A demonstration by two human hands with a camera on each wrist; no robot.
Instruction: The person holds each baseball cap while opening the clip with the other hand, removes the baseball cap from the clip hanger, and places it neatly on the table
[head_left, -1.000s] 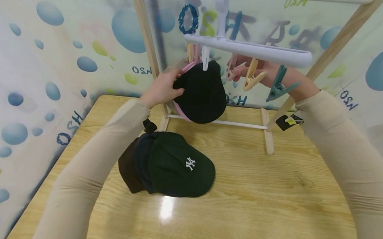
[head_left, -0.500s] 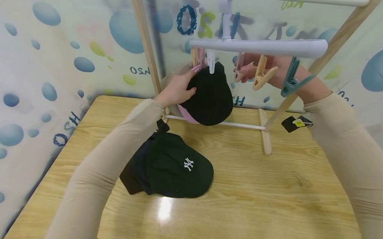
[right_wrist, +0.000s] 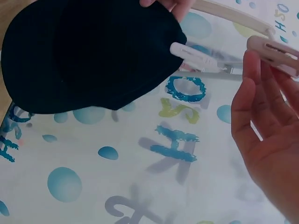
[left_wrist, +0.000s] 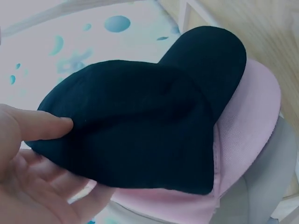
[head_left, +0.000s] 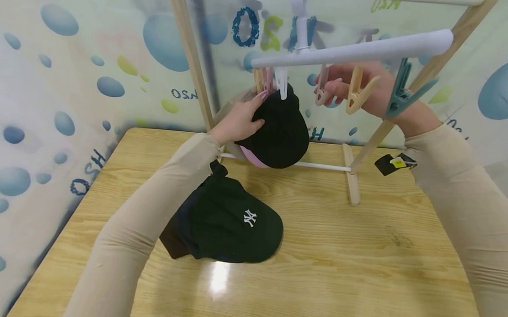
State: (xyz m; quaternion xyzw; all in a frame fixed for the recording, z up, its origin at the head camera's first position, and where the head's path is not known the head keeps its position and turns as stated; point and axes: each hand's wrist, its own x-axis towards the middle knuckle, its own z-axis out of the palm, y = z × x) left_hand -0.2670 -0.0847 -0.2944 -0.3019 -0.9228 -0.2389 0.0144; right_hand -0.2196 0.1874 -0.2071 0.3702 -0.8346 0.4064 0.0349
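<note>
1 black cap is clamped in the left fingers; right fingers pinch 1 pink clip.

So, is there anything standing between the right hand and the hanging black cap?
Nothing visible blocks the way: open space separates the right hand, holding a pink clip, from the black cap. The white clip just grips the cap's edge.

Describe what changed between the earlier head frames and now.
The right end of the hanger swung up in view; the left hand and black cap shifted rightward. No new grasp or release shows. The right hand stays at the pale pink clip; the green cap lies as before.
</note>
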